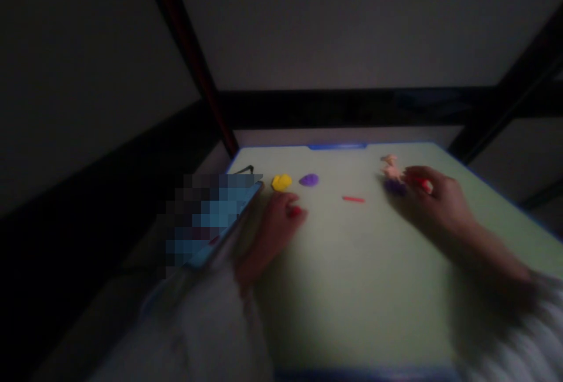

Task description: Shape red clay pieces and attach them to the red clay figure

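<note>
On the pale, blue-edged desk (325, 288), the right hand (444, 197) near the far right corner and left hand (278, 217) near the left edge pinch. A stray brush could topple the pink clay-like figure (390, 169); slack grips could drop the right's red-and-pale lump (426, 185) or left's small red blob (296, 211).

The work area contains two hands: one left hand (277, 215) and one right hand (445, 199). Red pieces at the hands number two: a first red piece (297, 211) at the left, a second red piece (425, 186) at the right. The tabletop (347, 288) carries one red stick (353, 199), one yellow piece (282, 182) and two purple pieces (309, 180). Pale pink parts (390, 169) are too blurred to count.
</note>
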`<state>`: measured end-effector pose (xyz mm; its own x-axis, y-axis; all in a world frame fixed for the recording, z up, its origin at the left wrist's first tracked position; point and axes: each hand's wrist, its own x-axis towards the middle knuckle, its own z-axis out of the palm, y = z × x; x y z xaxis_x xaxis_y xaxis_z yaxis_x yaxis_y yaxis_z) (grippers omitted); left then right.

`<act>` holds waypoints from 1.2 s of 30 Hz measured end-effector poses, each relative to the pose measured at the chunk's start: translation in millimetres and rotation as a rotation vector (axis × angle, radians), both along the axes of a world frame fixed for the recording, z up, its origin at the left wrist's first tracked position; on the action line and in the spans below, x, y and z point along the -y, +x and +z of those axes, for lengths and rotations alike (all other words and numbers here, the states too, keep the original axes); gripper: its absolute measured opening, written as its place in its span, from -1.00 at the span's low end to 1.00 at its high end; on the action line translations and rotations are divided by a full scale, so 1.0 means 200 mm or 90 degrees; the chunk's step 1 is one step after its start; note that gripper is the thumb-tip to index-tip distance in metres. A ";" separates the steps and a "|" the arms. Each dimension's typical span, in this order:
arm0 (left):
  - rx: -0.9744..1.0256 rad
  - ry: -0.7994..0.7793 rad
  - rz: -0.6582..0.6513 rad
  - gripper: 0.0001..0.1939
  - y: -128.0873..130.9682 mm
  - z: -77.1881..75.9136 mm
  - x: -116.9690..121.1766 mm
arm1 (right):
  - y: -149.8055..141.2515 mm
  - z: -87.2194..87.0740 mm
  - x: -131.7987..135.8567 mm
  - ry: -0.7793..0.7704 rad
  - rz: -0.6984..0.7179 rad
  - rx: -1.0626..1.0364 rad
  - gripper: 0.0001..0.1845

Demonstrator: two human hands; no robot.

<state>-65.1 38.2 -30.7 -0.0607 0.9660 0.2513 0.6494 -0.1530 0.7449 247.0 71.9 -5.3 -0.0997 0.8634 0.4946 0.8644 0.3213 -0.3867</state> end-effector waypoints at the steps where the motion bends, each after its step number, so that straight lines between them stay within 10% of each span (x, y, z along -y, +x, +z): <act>1: -0.038 0.003 -0.017 -0.80 0.00 0.01 0.00 | 0.01 0.00 0.02 0.005 -0.007 -0.020 -0.67; 12: -0.107 0.032 -0.057 -0.87 -0.03 -0.01 0.01 | -0.29 -0.10 0.05 -0.069 0.294 0.000 -0.77; 25: 0.369 -0.110 -0.167 -0.59 0.15 0.07 0.08 | -0.34 -0.04 0.09 -0.039 0.204 -0.112 -0.76; 29: 0.458 -0.130 -0.169 -0.66 0.17 0.09 0.11 | -0.50 0.05 0.23 -0.204 0.229 -0.322 -0.67; 36: 0.509 -0.188 -0.200 -0.60 0.20 0.12 0.15 | -0.58 0.00 0.28 -0.175 0.268 -0.127 -0.62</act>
